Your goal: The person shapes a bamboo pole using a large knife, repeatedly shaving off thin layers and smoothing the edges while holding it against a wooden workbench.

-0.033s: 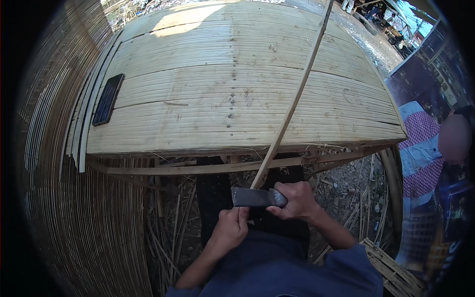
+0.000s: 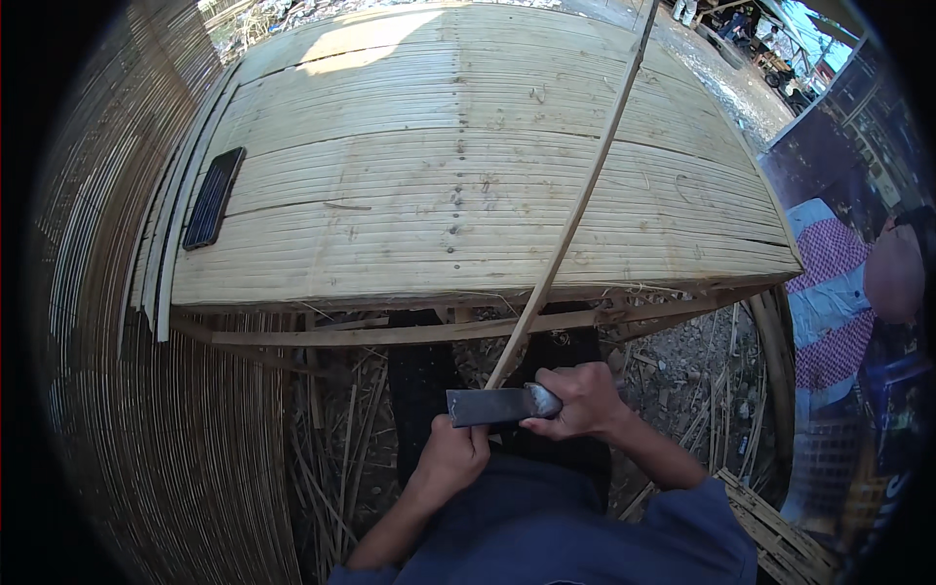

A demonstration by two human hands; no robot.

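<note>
My right hand (image 2: 582,402) is wrapped round the handle of a broad-bladed knife (image 2: 487,407). The dark, blunt-ended blade points left and lies across the near end of a long bamboo strip (image 2: 568,234). My left hand (image 2: 452,460) is closed just below the blade, its thumb and fingers pinching the strip's near end, which the blade and fingers partly hide. From there the strip slants up and to the right, over the near edge of a slatted bamboo table (image 2: 390,224) and past its far side.
A dark phone (image 2: 214,198) lies at the table's left, near several loose strips (image 2: 168,244). A bamboo screen (image 2: 185,439) stands on the left. Bamboo scraps (image 2: 341,458) litter the ground. On the right hang a printed sheet (image 2: 838,448) and a patterned cloth (image 2: 829,253).
The knife has slid a little toward me and slightly left along the strip, its blade now tilted more. My left hand has hardly moved.
</note>
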